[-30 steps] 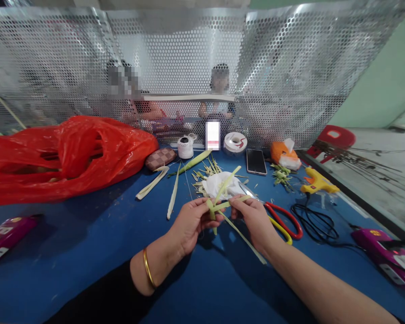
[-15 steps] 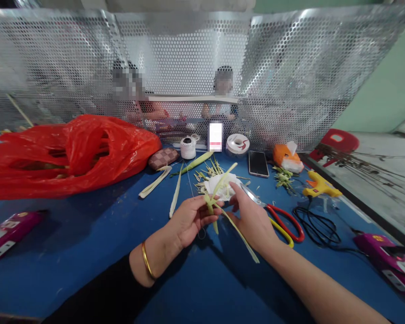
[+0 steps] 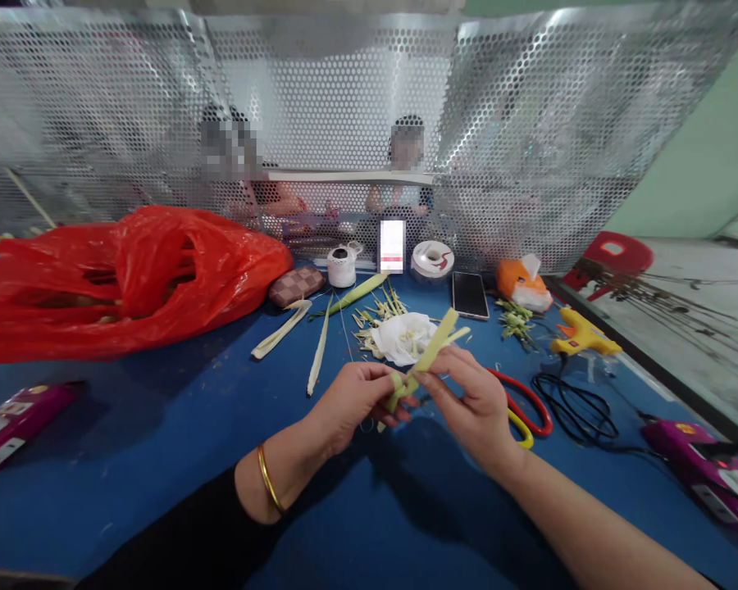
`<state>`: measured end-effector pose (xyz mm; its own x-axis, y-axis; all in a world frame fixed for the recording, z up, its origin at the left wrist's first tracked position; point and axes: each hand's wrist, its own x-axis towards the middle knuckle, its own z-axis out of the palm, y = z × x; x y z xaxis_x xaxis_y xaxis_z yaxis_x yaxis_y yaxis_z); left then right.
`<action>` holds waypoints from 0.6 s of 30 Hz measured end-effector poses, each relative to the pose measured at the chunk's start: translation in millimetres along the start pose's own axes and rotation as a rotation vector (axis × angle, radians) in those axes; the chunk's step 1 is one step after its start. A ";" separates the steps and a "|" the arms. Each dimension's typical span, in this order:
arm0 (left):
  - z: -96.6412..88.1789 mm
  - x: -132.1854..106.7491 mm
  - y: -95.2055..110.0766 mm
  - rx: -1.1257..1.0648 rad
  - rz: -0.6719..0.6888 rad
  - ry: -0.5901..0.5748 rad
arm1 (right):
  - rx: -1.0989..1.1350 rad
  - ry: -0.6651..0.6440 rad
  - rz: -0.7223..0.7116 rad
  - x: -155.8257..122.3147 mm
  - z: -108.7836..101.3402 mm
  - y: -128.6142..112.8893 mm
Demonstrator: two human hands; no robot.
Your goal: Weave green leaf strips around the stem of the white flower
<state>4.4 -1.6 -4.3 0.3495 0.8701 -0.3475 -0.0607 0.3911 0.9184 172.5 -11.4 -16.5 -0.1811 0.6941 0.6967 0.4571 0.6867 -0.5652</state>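
Over the middle of the blue surface (image 3: 160,459), the left hand (image 3: 357,397) pinches the folded base of a green leaf strip (image 3: 431,348) to steady it. The right hand (image 3: 476,401) grips the free length, slanting it toward the far edge. Scissors (image 3: 532,397) lie just right, within reach.

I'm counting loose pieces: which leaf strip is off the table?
The folded leaf strip pinched between left hand and right hand; the other strips lie flat on the blue table.

Bag (image 3: 129,279) left on table (image 3: 160,426), leaf strip (image 3: 429,354) centre, scissors (image 3: 534,399) just right, phone (image 3: 469,295) behind scissors.
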 end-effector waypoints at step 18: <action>2.2 0.1 -5.6 -0.042 -0.046 -0.041 | -0.225 0.071 0.238 -2.0 8.7 8.2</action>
<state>6.8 -4.4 -9.0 0.3911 0.8382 -0.3800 -0.0822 0.4431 0.8927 169.0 -5.3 -26.3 0.0112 0.8072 0.5902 0.6616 0.4365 -0.6097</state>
